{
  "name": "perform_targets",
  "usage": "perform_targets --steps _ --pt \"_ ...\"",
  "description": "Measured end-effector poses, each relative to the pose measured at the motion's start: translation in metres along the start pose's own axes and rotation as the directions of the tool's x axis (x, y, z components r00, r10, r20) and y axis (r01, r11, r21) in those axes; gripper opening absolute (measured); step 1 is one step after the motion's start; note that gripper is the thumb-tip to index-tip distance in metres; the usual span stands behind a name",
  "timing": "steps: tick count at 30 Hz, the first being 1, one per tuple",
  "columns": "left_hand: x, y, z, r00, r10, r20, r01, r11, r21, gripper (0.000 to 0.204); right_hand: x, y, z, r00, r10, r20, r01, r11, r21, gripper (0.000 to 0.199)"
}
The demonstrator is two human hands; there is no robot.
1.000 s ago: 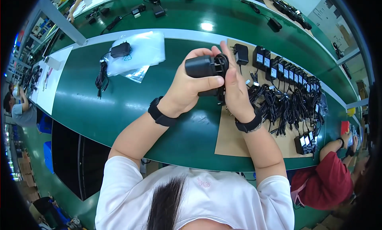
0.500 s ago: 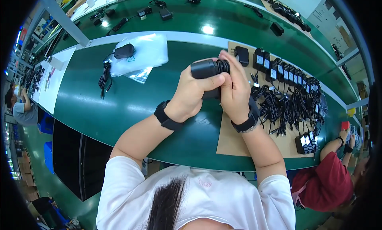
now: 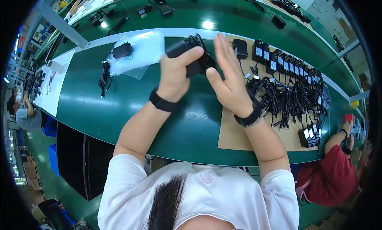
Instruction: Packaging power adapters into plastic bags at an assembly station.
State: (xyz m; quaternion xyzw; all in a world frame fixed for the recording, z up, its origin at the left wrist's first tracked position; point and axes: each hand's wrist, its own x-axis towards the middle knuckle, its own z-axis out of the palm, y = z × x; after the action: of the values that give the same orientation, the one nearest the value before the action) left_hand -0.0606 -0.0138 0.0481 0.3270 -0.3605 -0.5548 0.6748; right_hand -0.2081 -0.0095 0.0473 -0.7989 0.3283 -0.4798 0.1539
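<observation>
Above the green bench, my left hand [image 3: 174, 77] is wrapped round a black power adapter [image 3: 193, 69], its thumb across the top. The adapter's cord [image 3: 197, 41] is gathered in loops at the side facing my other hand. Whether a second adapter is in the same grip cannot be made out. My right hand [image 3: 232, 87] is open beside the loops, fingers straight and thumb spread. The gap between its palm and the cord is small; any touch at the thumb tip is unclear. Both wrists wear black bands.
Left of my hands, another adapter [image 3: 122, 50] lies on clear plastic bags [image 3: 147, 49]. To the right, rows of labelled adapters [image 3: 274, 65] with bundled cords cover a brown cardboard sheet [image 3: 238, 134]. Behind runs a pale rail [image 3: 187, 32]. A person in red [image 3: 330, 174] works at far right.
My right hand has come away from the cord and opened. My left hand has shifted left and tilted, still gripping the adapter.
</observation>
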Motion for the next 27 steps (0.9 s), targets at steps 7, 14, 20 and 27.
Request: perform_targets --steps 7,14,20,27 --pt "-0.010 0.019 -0.002 0.734 0.559 0.386 -0.670 0.689 0.278 0.041 -0.010 0.014 0.000 0.565 0.398 0.722 -0.690 -0.251 0.679 0.040" --pt "-0.005 0.008 0.007 0.987 -0.068 0.143 0.057 0.995 0.078 0.023 -0.003 0.016 -0.005 0.759 0.488 0.431 -0.604 0.281 0.746 0.033" --pt "-0.012 -0.009 0.008 0.996 -0.089 -0.003 0.088 0.996 -0.033 0.024 -0.010 0.002 0.011 0.955 0.254 0.151 -0.295 0.802 0.520 0.055" --pt "-0.010 -0.012 0.004 0.973 -0.039 0.228 0.083 0.979 -0.187 0.045 -0.009 0.003 0.002 0.915 0.384 0.121 -0.402 0.861 0.311 0.036"
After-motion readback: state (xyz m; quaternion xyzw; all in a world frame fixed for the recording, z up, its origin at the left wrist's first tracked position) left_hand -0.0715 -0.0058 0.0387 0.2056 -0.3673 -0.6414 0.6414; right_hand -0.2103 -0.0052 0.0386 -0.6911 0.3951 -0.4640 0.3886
